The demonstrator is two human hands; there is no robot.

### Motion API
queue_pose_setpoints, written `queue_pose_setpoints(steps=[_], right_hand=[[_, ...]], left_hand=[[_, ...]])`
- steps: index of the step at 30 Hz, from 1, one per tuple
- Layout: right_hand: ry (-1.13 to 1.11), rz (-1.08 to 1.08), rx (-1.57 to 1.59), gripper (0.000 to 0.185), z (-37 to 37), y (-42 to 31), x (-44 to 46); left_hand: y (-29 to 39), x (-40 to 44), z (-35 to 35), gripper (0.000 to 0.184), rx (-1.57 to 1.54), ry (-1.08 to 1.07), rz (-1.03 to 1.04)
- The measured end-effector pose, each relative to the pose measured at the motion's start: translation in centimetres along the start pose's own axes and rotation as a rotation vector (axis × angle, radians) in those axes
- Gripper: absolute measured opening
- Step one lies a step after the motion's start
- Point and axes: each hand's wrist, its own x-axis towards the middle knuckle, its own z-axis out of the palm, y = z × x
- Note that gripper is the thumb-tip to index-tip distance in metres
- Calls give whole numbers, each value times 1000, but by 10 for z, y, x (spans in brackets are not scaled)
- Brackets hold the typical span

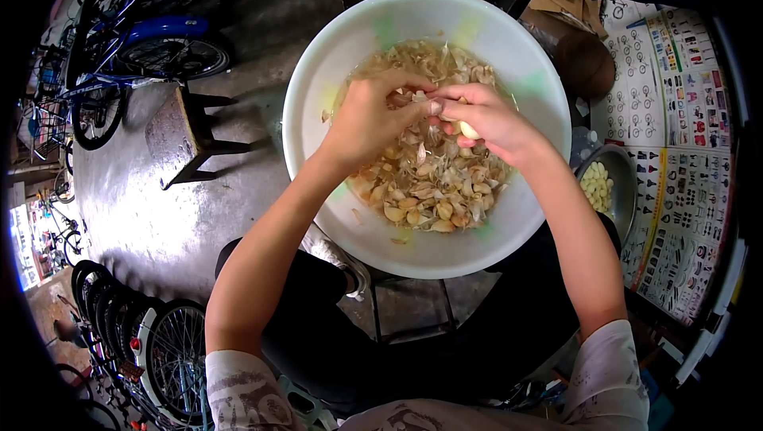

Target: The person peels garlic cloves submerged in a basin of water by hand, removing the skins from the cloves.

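Both hands meet above a large white basin [318,57] of water, garlic cloves [433,204] and loose papery skins. My right hand [497,125] is closed, with a pale peeled garlic clove [469,130] showing under its curled fingers. Its thumb and forefinger come together with the fingertips of my left hand [373,113]. My left hand is closed in a pinch; what sits between its fingertips is too small and partly hidden to make out. Unpeeled cloves lie thickest at the near side of the basin, just below the hands.
A metal bowl [628,192] of peeled cloves stands right of the basin. A wooden stool [179,137] is on the concrete floor at left. Bicycles [171,49] line the left side. Printed poster sheets [675,145] cover the surface at right. Dark chair bars rise behind the basin.
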Motion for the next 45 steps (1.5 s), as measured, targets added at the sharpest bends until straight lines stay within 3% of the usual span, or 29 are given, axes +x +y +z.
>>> queue_pose_setpoints(steps=[17, 20, 24, 26, 27, 28, 29, 32, 36, 39, 40, 45], right_hand=[[13, -31, 270, 34, 7, -13, -14], [-36, -48, 196, 36, 5, -13, -15], [22, -38, 25, 22, 3, -9, -11], [34, -42, -83, 17, -2, -1, -2], [58, -125, -403, 15, -5, 8, 7], [81, -208, -723, 14, -6, 14, 13], [106, -136, -841, 14, -4, 19, 17], [154, -102, -1045, 11, -3, 60, 40], [202, -132, -1328, 6, 15, 48, 28], [220, -51, -1218, 10, 11, 30, 26], [221, 25, -1129, 16, 10, 26, 24], [263, -18, -1146, 19, 1, 39, 31]], left_hand=[[2, 4, -9, 21, -389, 79, -303], [-5, 4, -9, 23, -511, 133, -325], [-9, 5, -10, 21, -567, 113, -388], [-1, 7, -11, 18, -133, -47, -463], [-10, 7, -8, 18, -134, -50, -463], [-29, 6, -3, 18, 185, -38, -217], [-46, 5, 1, 18, 500, -23, 36], [-72, 3, 11, 22, 594, -173, -99], [-65, -3, 12, 22, 729, -163, 34], [-35, 2, -3, 25, 838, -228, 12], [-27, 2, -8, 24, 795, -178, -11], [-35, 6, -7, 14, 780, -27, -9]])
